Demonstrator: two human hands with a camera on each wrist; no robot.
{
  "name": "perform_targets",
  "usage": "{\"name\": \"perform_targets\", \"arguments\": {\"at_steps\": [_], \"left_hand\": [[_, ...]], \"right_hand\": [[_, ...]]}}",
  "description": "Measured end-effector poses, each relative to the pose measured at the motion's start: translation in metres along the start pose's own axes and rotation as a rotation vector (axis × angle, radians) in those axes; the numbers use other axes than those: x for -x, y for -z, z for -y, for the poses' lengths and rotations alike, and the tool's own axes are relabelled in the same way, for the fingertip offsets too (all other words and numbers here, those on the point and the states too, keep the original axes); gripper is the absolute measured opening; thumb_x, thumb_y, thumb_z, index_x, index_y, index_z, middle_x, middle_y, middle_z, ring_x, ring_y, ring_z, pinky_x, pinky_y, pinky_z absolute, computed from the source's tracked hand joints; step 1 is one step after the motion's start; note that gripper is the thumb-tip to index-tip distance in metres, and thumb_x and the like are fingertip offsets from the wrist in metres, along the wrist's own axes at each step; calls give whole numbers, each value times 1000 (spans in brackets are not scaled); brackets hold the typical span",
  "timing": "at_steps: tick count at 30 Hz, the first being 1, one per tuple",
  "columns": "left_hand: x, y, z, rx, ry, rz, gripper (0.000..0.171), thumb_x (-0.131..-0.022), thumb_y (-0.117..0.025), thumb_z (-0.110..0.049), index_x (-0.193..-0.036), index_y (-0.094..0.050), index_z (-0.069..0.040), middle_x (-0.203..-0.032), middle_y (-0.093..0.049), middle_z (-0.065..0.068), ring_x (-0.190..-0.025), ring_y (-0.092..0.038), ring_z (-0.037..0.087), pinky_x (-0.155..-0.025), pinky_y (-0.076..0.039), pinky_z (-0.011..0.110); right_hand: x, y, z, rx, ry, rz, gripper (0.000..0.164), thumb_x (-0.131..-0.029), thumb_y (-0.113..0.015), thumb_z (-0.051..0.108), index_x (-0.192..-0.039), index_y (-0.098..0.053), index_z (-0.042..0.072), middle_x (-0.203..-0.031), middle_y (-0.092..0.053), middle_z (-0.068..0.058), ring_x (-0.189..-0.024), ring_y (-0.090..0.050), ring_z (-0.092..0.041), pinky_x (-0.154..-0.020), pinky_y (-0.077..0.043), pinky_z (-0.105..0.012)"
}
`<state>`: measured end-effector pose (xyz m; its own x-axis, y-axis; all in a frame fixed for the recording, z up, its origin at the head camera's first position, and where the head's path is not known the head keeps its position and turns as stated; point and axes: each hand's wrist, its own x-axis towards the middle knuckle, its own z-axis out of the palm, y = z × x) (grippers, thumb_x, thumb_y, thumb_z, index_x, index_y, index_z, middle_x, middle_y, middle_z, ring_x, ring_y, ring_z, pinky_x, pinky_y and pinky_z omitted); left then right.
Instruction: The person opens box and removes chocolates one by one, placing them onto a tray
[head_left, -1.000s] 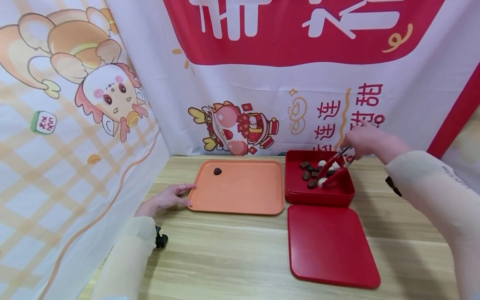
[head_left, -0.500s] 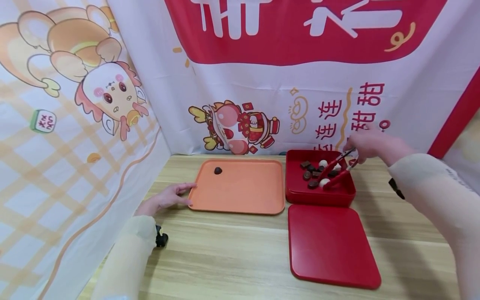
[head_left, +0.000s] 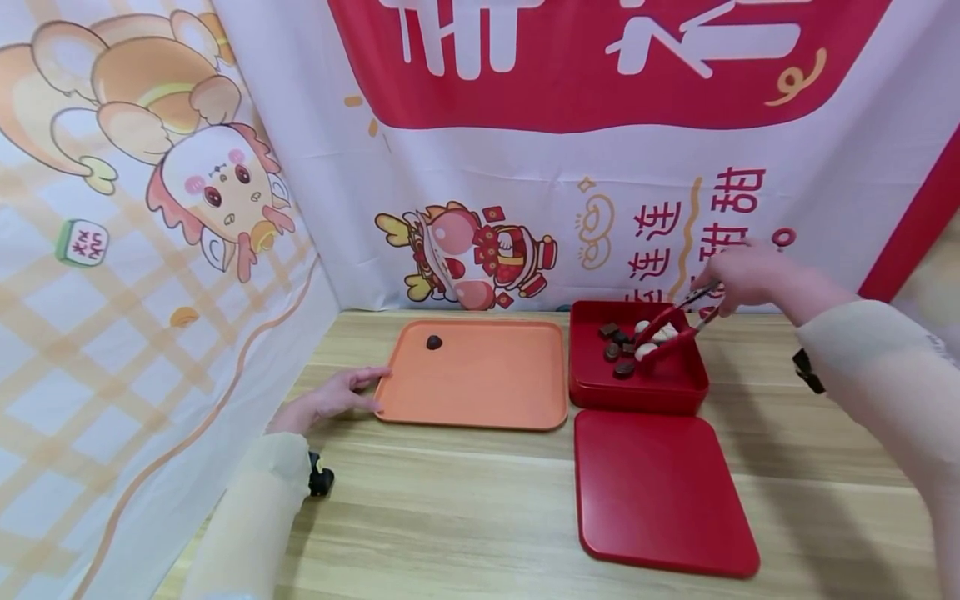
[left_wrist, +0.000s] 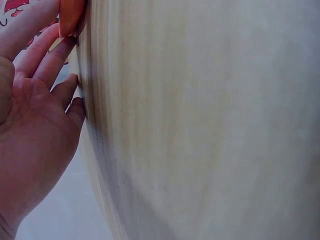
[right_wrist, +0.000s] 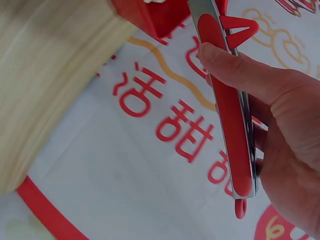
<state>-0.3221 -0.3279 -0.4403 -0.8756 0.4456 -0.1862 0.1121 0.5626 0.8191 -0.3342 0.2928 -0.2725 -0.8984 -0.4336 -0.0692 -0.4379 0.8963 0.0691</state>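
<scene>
My left hand [head_left: 337, 396] rests at the left edge of an orange tray [head_left: 480, 383], its extended fingers and thumb touching the rim. One dark chocolate [head_left: 434, 342] lies near the tray's upper left. My right hand [head_left: 753, 271] grips red-and-metal tongs [right_wrist: 227, 115] by their handles, thumb on one side and fingers on the other. The tongs' red tips reach down into a red box [head_left: 637, 399], on both sides of a white ball [head_left: 645, 352]; whether they touch it I cannot tell. Several dark chocolates [head_left: 624, 369] and other white pieces lie in the box, partly hidden by the tongs.
A red lid [head_left: 663, 492] lies flat in front of the box. The box stands close to the tray's right edge. A printed cloth [head_left: 465, 167] hangs behind the wooden table [head_left: 450, 508], and another cloth [head_left: 150, 350] stands along the left.
The right hand has shifted slightly right, and the tongs' tips have moved a little back inside the box along with the white ball. The left hand and tray have stayed put.
</scene>
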Motion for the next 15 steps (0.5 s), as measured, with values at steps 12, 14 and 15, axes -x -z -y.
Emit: {"name": "perform_targets", "arguments": {"at_steps": [12, 14, 15], "left_hand": [[1, 0, 0, 19, -2, 3, 76, -85, -75, -11, -148, -35, 1, -154, -25, 24, -141, -19, 44, -113, -16, 54], [1, -1, 0, 20, -3, 5, 76, -85, -75, -11, -148, -35, 1, -154, -25, 24, -141, -19, 44, -113, -16, 53], [1, -1, 0, 19, -6, 5, 76, -85, -75, -11, -148, -35, 1, -154, -25, 24, -141, -19, 44, -113, -16, 53]], "right_hand": [[1, 35, 21, -114, -15, -6, 53, -70, -88, 14, -119, -70, 6, -104, -69, -12, -99, -56, -32, -87, -38, -62], [-2, 36, 28, -121, -7, 2, 54, -71, -87, 15, -121, -69, 5, -103, -69, -12, -96, -57, -30, -84, -44, -58], [-3, 36, 32, -127, -3, 3, 53, -72, -86, 14, -122, -69, 6, -104, -69, -12, -96, -57, -29, -83, -46, -55]]}}
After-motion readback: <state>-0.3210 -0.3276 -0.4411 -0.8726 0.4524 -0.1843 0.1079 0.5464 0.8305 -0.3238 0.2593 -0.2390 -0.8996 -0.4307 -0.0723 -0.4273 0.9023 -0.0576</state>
